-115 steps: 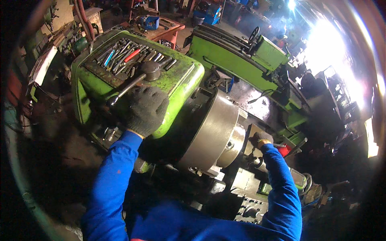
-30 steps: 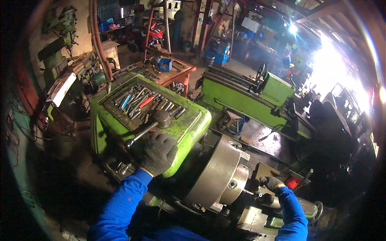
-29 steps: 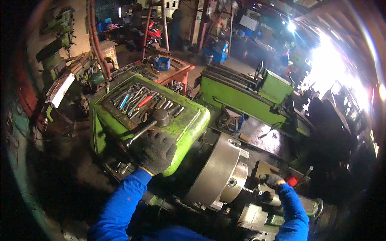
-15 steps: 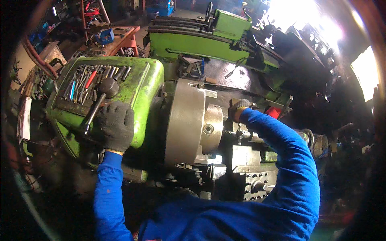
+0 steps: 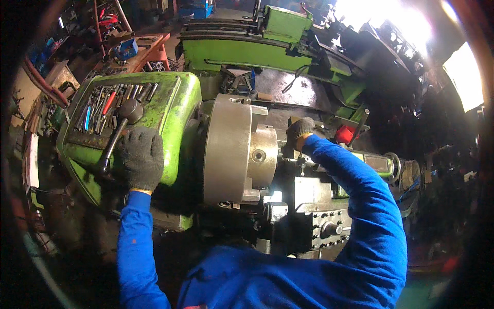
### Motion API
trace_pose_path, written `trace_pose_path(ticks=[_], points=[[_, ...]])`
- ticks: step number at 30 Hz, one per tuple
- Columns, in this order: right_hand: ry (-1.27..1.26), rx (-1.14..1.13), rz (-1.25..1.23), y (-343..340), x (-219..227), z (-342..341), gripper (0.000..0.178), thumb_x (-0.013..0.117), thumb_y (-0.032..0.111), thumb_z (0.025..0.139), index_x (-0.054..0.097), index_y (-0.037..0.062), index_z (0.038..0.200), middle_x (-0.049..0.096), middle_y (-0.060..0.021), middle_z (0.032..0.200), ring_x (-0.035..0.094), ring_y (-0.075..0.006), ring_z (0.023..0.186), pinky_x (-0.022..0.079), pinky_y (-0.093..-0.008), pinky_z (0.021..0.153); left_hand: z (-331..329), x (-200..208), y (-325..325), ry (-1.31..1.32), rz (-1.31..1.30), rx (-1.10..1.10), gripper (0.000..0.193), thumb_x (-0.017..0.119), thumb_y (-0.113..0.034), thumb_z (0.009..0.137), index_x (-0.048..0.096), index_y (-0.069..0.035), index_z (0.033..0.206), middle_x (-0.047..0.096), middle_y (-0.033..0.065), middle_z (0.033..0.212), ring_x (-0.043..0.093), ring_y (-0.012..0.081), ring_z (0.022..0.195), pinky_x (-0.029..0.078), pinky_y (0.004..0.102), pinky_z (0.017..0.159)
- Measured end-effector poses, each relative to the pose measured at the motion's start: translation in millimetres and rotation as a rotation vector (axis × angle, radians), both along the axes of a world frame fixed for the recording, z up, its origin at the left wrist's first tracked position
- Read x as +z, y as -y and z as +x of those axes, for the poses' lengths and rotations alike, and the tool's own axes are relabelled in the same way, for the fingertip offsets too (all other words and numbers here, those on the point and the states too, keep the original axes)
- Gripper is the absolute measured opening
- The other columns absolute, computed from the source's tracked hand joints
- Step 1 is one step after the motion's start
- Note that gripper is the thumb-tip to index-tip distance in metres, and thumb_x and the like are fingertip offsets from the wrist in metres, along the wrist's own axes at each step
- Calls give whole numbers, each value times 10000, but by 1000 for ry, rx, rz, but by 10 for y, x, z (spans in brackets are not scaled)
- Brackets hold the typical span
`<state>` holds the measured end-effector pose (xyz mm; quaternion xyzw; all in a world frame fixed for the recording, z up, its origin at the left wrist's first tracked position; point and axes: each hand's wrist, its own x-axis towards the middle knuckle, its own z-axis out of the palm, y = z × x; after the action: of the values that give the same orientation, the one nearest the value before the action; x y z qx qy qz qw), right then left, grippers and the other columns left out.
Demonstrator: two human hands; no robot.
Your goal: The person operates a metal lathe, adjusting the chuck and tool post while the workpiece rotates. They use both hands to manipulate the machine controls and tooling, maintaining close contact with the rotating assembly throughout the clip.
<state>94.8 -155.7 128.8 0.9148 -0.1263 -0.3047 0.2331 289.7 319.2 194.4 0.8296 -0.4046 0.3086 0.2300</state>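
Observation:
A lathe's wide metal chuck (image 5: 225, 149) stands in the middle, with a smaller round metal piece (image 5: 261, 159) at its right face; a round hole shows in that piece's side. My left hand (image 5: 143, 159), in a dark grey knitted glove, lies on the green headstock (image 5: 177, 118) with its fingers stretched out. Just left of it, a shiny bar with a round dark head (image 5: 131, 110) slants across the headstock. My right hand (image 5: 302, 132), gloved too, reaches beyond the round piece to its right. Its fingers are curled closed, and what they hold, if anything, is hidden.
Several hand tools, among them a red-handled one (image 5: 108, 103), lie on the headstock top. Close to me sits the tool post (image 5: 329, 229). Right of my right hand is a red object (image 5: 345, 135). Another green lathe (image 5: 242, 53) stands behind, and a workbench (image 5: 149, 51) at the far left.
The whole view has shifted slightly, so the machine sits a little higher and further left in it. My right hand has turned a little, showing more of its back. My left hand stays on the headstock.

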Motion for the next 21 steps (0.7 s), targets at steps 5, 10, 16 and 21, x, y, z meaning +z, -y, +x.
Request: trace_pose_path(ticks=[5,10,16,21], points=[[209,-29,169,316,133,-105,308,624,341,1025,857,176,1141,843,-103,1165,816,-339,1069,622,-518,819,-15,-51,42,-35,-6,4,144,671,-245,1046,702,-106,1024,699,142,1103,648,396,1098,489,555,957],[352,-425,887,569,247,-318,398,658,515,1081,842,171,1159,755,2,924,663,-131,736,551,-349,549,4,-45,3,3,-42,-4,141,678,-246,1045,715,-110,1047,705,146,1113,644,408,1104,488,577,968],[178,174,882,1458,-532,-807,374,703,184,994,779,124,1356,801,-71,1174,765,-183,1041,681,-355,795,-10,-70,67,20,-24,6,116,642,-176,1066,688,-71,1050,676,159,1082,630,411,1073,493,542,975],[139,89,1067,1544,-795,-743,495,697,51,944,716,37,1438,776,-112,1369,768,-198,1159,677,-330,890,3,-33,-36,-22,17,35,151,665,-234,1053,717,-92,1051,710,159,1124,650,422,1098,493,576,975]])
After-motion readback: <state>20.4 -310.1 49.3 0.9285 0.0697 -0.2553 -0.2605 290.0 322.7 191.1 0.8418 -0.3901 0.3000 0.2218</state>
